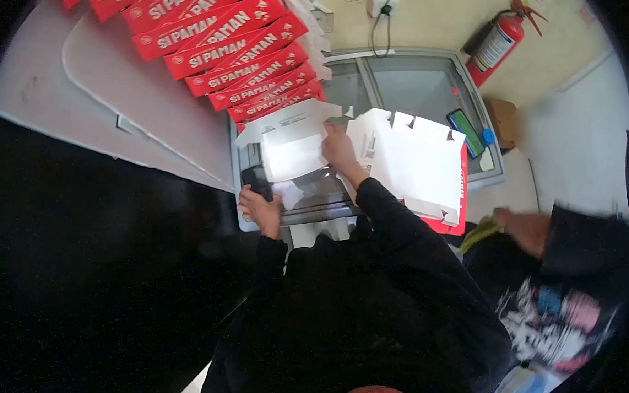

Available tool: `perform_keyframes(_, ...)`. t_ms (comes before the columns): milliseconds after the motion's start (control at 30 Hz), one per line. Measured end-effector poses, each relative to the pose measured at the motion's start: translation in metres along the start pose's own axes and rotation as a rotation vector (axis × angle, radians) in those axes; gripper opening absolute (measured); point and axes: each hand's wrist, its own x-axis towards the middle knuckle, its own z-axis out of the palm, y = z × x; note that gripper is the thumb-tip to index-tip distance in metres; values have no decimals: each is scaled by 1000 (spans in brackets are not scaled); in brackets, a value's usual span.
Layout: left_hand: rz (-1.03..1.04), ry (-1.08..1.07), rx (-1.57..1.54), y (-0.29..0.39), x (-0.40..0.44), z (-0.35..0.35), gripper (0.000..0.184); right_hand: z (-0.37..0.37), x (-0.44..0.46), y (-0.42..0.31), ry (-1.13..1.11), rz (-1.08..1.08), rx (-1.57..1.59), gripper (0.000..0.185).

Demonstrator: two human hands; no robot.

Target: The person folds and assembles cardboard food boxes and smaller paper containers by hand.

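My left hand (260, 212) is closed around the lower end of a small black object (257, 182) whose kind I cannot make out. It is by the front left corner of a glass-topped chest freezer (315, 212). My right hand (341, 154) pinches the right edge of an unfolded white carton (294, 151), which lies inner side up on the glass. Right of that hand is a stack of flat cartons (412, 163), white on top with red showing at the edge. A small white paper (288, 193) lies close to my left fingers.
A tall leaning stack of red printed boxes (241, 79) rises at the back left. A phone (466, 133) and a blue cap (488, 137) are on the freezer's right side. Beyond stands a fire extinguisher (495, 48). At the right, another person's hand (526, 229) holds something yellow-green.
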Motion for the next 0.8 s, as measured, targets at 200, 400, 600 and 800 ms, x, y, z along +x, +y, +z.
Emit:
perform_keyframes(200,3,-47,28,-8,-6,5,83,-11,-25,-22,125,-72,0,46)
perform_keyframes(400,391,226,-138,41,-27,-16,73,-160,-100,-2,420,31,67,25)
perform_keyframes(600,1150,-855,-576,181,-105,14,43,-265,-194,82,445,338,-252,22)
perform_keyframes(800,1426,-1041,56,217,-144,82,40,-275,-242,103,211,456,-136,26)
